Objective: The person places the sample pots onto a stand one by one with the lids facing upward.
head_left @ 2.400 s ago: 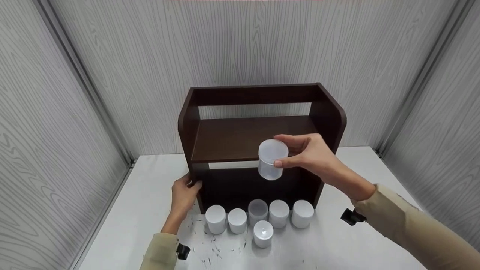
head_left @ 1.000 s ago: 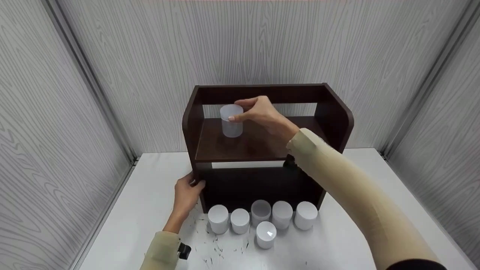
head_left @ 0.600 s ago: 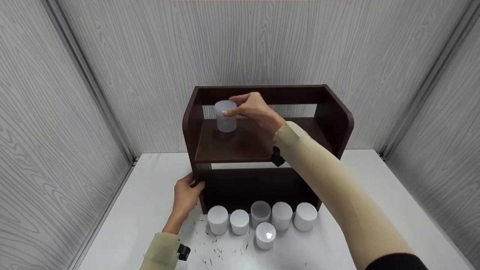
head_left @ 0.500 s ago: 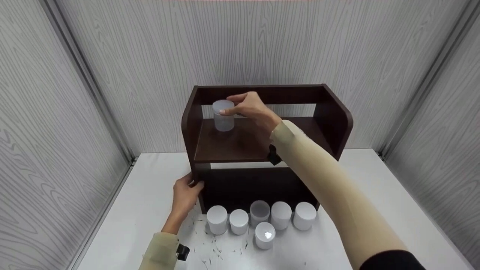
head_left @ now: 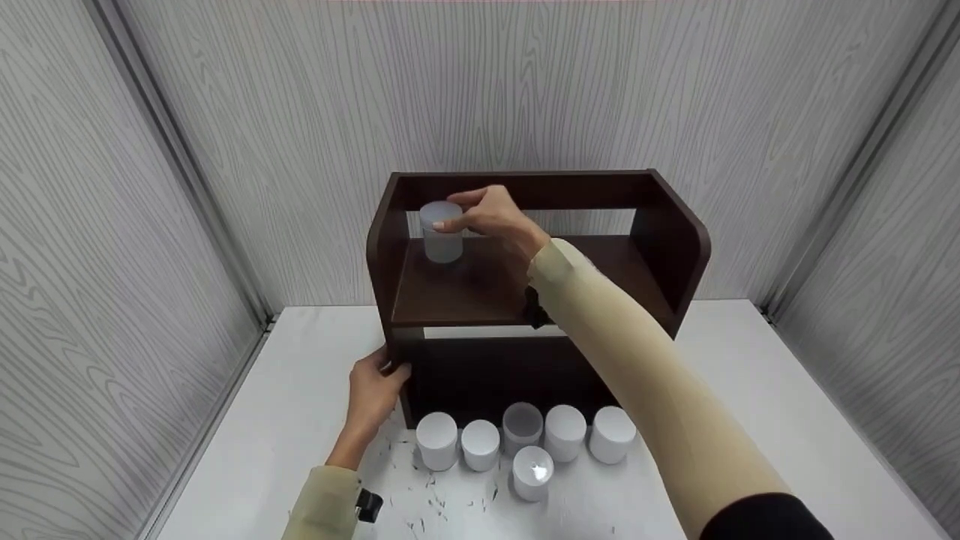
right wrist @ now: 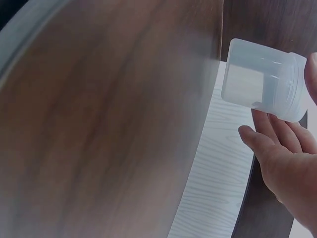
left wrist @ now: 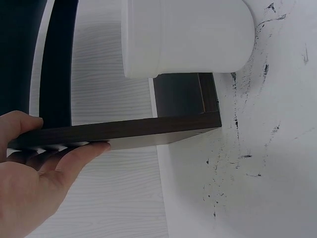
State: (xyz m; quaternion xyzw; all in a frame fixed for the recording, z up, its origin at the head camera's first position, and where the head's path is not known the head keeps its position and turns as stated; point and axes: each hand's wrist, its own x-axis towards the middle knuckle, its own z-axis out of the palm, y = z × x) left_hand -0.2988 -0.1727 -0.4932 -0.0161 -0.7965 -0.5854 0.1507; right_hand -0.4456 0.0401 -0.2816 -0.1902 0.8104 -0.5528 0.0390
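Note:
A dark brown two-tier shelf stands on the white table. My right hand pinches a translucent, lidded plastic jar near its top, thumb in front and fingers behind. The jar is upright over the left rear of the upper shelf board; whether its base touches the board I cannot tell. In the right wrist view the jar shows clear sides, and part of the thumb is cut off. My left hand grips the shelf's left side panel, with the thumb on one face and fingers on the other.
Several white lidded jars stand in a row before the lower shelf, one greyish translucent jar among them. Another white jar stands in front of the row. Dark scuffs mark the table. Wood-patterned panels enclose the area.
My right hand has carried the translucent jar from in front of the shelf back and left over the upper board, lately creeping further left. My left hand keeps its hold on the side panel.

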